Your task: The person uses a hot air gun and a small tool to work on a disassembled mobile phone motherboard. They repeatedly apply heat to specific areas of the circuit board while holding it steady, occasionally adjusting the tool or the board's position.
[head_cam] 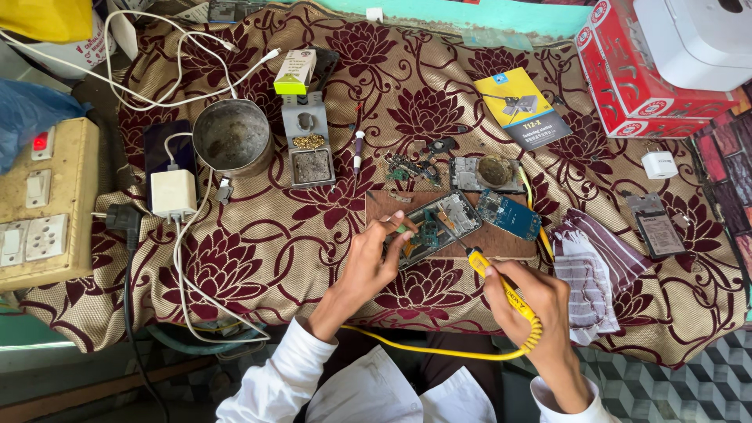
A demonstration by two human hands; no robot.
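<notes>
Nearest me, my right hand (533, 301) is curled around the yellow soldering iron (501, 286), held like a pen, its coiled yellow cord (439, 348) looping back toward my lap. The iron's tip reaches up and left onto the opened phone (435, 227), which lies just ahead of both my hands, between them and slightly nearer my left. My left hand (368, 262) rests at the phone's left edge, thumb and forefinger pinched on a small slim tool (399, 229) whose end touches the exposed board. The phone sits on a brown wooden board (486, 239) laid on the surface, which is covered by a maroon flowered cloth (313, 227). Just right of the phone lies a blue circuit board (509, 213); beyond it, a second phone frame (486, 174) and a scatter of small parts (407, 166). A striped rag (587, 270) lies right of my right hand. Farther back, left of centre, stand a tip-cleaning stand (308, 139) and a round metal bowl (232, 137), then a white charger (173, 193) beside a socket box (43, 204). At the far right sit a booklet (521, 106) and a red box (634, 70).
</notes>
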